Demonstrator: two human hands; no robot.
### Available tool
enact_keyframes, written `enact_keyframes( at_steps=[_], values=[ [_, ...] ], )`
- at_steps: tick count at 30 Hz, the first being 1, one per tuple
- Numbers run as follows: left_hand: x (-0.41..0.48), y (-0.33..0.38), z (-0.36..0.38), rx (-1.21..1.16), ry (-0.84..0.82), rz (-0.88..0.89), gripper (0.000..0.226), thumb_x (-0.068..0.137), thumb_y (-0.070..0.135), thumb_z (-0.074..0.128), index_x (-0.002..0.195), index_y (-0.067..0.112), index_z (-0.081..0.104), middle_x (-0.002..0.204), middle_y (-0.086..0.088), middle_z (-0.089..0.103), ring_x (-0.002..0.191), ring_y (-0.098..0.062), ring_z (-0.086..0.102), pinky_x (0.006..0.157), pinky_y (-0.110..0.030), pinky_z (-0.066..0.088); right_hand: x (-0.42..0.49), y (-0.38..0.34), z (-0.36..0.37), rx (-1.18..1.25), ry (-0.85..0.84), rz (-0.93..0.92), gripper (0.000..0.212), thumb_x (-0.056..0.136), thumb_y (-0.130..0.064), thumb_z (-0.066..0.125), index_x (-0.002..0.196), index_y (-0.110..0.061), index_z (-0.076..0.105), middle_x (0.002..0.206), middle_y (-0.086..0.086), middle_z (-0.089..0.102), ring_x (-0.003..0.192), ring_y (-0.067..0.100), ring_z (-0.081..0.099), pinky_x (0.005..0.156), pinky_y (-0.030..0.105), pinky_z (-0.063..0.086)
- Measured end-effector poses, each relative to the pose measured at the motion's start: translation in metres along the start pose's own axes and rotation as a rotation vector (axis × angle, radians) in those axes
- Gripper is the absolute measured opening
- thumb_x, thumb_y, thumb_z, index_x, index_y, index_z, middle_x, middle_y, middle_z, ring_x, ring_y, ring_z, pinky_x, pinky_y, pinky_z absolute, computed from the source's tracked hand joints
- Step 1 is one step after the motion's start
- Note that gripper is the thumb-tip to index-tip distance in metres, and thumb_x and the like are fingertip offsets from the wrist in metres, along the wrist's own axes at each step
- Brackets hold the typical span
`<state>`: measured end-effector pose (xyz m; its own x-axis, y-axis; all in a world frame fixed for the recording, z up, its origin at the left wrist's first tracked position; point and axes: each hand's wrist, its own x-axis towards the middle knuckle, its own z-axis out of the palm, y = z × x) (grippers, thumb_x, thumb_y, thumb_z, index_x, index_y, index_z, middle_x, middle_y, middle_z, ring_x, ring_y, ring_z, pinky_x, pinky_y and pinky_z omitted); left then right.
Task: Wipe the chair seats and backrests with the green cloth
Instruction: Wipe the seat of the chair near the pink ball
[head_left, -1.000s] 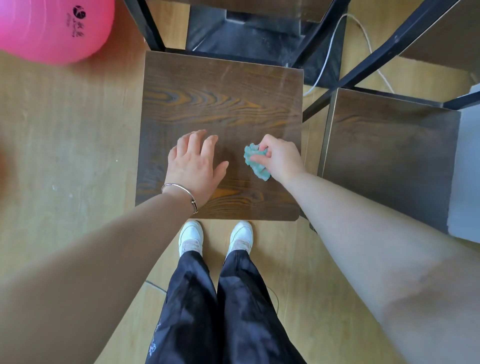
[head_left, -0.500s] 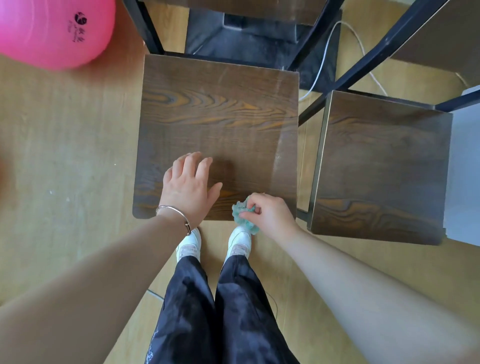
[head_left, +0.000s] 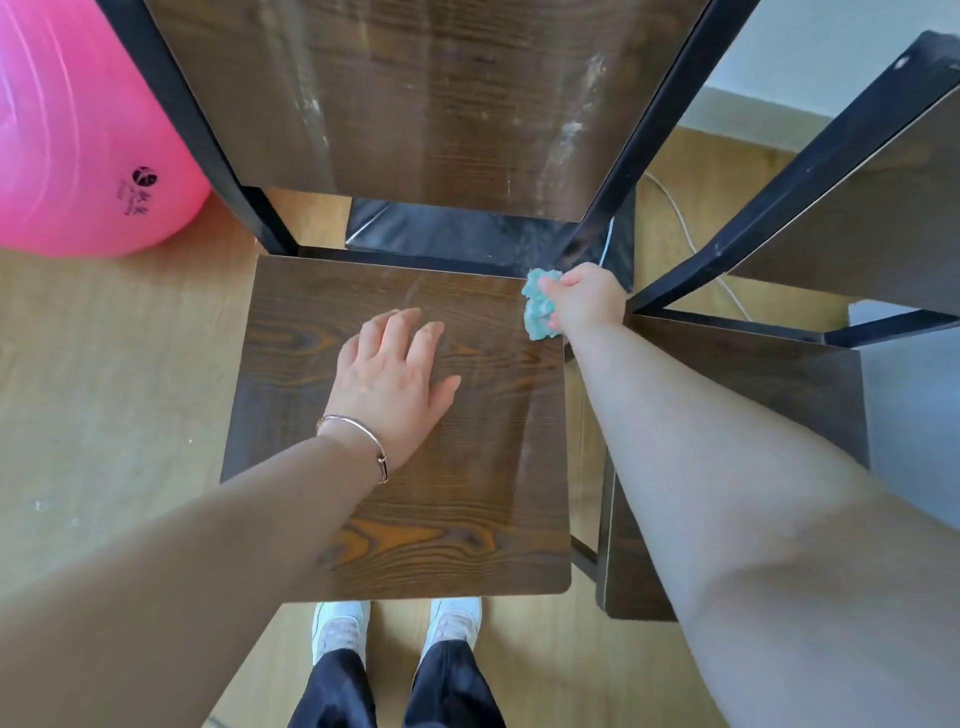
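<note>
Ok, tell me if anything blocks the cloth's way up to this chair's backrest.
Nothing visible does. The right hand grips the green cloth at the far right corner of the seat, just below the backrest; the black frame post runs alongside, and the left hand lies flat mid-seat.

Two chairs (head_left: 467, 493) (head_left: 753, 374), one cloth (head_left: 536, 307), one ball (head_left: 78, 135).
</note>
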<state>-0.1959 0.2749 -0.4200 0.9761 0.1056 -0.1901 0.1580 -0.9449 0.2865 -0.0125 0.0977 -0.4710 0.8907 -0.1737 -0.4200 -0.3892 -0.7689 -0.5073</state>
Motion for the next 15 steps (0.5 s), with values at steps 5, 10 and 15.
enact_keyframes(
  at_steps=[5, 10, 15],
  values=[
    [0.004, -0.003, 0.006, -0.005, -0.025, 0.009, 0.057, 0.091, 0.048, 0.050, 0.138, 0.016, 0.044, 0.143, -0.010, 0.042, 0.132, -0.033, 0.034, 0.103, -0.050, 0.036, 0.010, 0.001, 0.014, -0.054, 0.041, -0.003, 0.032, 0.087, -0.041, 0.070, 0.106, -0.016, 0.064, 0.105, 0.004, 0.067, 0.089, 0.022, 0.069, 0.078, 0.036, 0.061],
    [-0.018, -0.010, 0.016, -0.003, -0.072, -0.002, 0.058, 0.090, 0.048, 0.053, 0.136, 0.014, 0.047, 0.140, -0.011, 0.045, 0.128, -0.035, 0.038, 0.100, -0.052, 0.038, 0.003, 0.006, 0.012, -0.114, -0.025, 0.050, 0.030, 0.087, -0.040, 0.070, 0.103, -0.015, 0.064, 0.097, 0.003, 0.066, 0.086, 0.022, 0.068, 0.072, 0.036, 0.062],
    [-0.039, -0.008, 0.023, -0.008, -0.099, -0.028, 0.058, 0.089, 0.050, 0.051, 0.136, 0.015, 0.047, 0.138, -0.010, 0.046, 0.128, -0.036, 0.039, 0.098, -0.052, 0.039, -0.041, 0.038, 0.009, -0.138, -0.077, 0.052, 0.023, 0.086, -0.041, 0.069, 0.086, -0.021, 0.058, 0.089, -0.002, 0.064, 0.082, 0.023, 0.069, 0.068, 0.040, 0.061]
  ],
)
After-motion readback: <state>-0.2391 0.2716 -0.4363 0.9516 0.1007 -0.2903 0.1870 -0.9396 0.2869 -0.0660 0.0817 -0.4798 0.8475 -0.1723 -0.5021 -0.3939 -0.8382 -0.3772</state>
